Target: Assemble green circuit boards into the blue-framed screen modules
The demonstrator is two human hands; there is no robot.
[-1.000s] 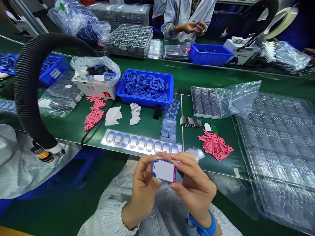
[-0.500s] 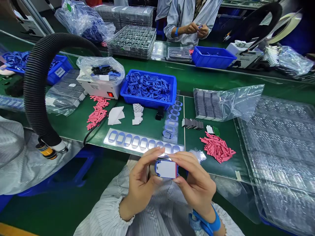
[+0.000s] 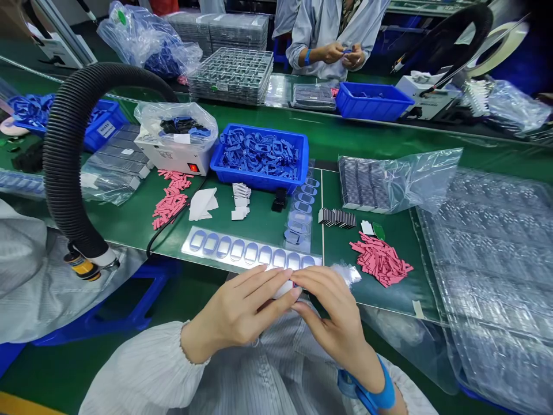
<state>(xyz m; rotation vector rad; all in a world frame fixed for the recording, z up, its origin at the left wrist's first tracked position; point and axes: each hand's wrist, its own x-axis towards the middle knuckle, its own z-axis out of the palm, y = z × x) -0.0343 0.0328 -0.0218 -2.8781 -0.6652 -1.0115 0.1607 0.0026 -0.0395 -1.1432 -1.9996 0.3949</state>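
My left hand (image 3: 242, 308) and my right hand (image 3: 332, 314) meet fingertip to fingertip just in front of the table's near edge, above my lap. Between them they pinch a small flat part (image 3: 281, 290), of which only a white sliver shows; my left fingers cover the rest. A strip of clear film with oval blue-rimmed cut-outs (image 3: 248, 253) lies on the green table right beyond my hands. A blue wrist strap (image 3: 380, 395) sits on my right wrist.
A blue bin of blue frames (image 3: 261, 154) stands mid-table, with pink strip piles to the left (image 3: 170, 199) and right (image 3: 380, 259). A black ribbed hose (image 3: 64, 155) arcs at left. Clear blister trays (image 3: 492, 259) fill the right. A person across the belt (image 3: 334, 34) handles a small part.
My hands have turned the part over and lowered it; my left fingers now lie across it, so its white face and blue rim no longer show.
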